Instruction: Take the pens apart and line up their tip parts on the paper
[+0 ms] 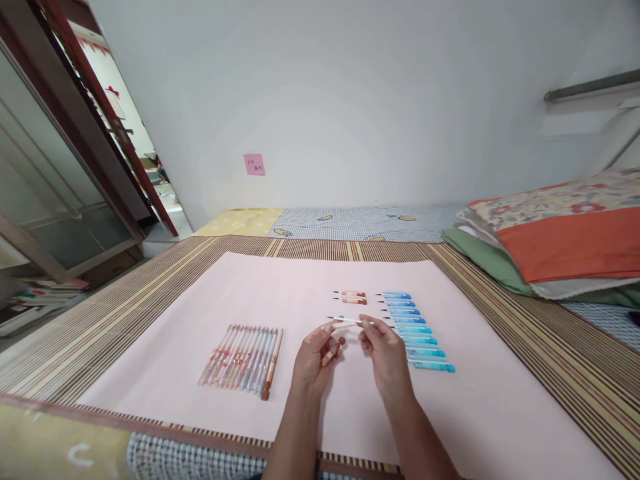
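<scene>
My left hand [316, 351] pinches a pale pen barrel [344, 325] near its left end and also holds a brown-ended pen part [329, 357] under its fingers. Between both hands, a thin white refill with a dark tip [345, 319] lies along the barrel; my right hand [383, 343] grips its right end. Beyond my hands lie two short brown-and-peach pen parts with dark tips [354, 301]. To the right is a column of several blue and turquoise pens [417, 330]. On the left rests a row of several clear, pinkish pens [240, 357], with a brown-ended pen [271, 367] at its right side.
A pink sheet [165, 373] covers part of a striped mat [95, 340]. Folded orange and floral bedding [575, 233] sits at the right. A white wall [350, 100] with a pink note [254, 165] stands behind; a doorway is at the left.
</scene>
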Demonstrator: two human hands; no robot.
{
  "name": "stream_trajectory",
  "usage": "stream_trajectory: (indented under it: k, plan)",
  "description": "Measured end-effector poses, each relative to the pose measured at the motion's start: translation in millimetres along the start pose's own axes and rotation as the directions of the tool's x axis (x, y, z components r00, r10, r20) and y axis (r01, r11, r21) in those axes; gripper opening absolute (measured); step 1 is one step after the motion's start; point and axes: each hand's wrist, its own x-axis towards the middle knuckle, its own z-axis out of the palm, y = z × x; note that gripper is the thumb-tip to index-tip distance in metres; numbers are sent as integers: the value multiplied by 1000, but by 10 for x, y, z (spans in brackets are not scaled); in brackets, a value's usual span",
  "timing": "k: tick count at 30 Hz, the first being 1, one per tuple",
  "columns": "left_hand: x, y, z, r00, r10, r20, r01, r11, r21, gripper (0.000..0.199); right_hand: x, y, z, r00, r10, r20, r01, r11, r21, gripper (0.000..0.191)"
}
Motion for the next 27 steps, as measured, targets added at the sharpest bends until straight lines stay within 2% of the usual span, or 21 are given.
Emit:
stream_trajectory:
  k: [2, 6, 8, 12, 14, 17, 20, 24, 27]
  plan:
    - [12, -8, -16, 1000, 12, -3, -12, 1000, 7, 50, -42, 80, 65, 998, -2, 71, 9, 995, -101, 43]
    - [44, -13, -40, 997, 39, -64, -40, 999, -17, 45, -93, 119, 122, 985, -5, 175, 40, 979, -199, 34]
    - [54, -9, -32, 995, 23, -99, -27, 999, -42, 46, -92, 83, 106, 972, -49, 228, 103, 967, -231, 30]
    - [55, -4, -3, 991, -26, -134, 21, 999, -34, 50, -67, -53, 13, 943, -146, 299, 241, 920, -310, 43]
    - [53, -8, 0, 990, -48, -135, 46, 999, -17, 50, -58, -134, -44, 926, -193, 324, 312, 876, -369, 41]
    - [51, -19, -9, 989, -80, -120, 84, 996, 26, 49, -48, -249, -125, 870, -280, 406, 461, 754, -467, 23]
    - [48, -30, -9, 988, -82, -129, 92, 993, 78, 48, -25, -339, -189, 777, -323, 540, 615, 572, -543, 16]
    - [46, -45, 15, 988, -56, -141, 71, 992, 106, 47, 29, -416, -213, 697, -244, 675, 714, 330, -618, 16]
    - [61, -66, 9, 990, -56, -130, 69, 992, 103, 44, 118, -439, -194, 672, -199, 713, 739, 242, -629, 16]
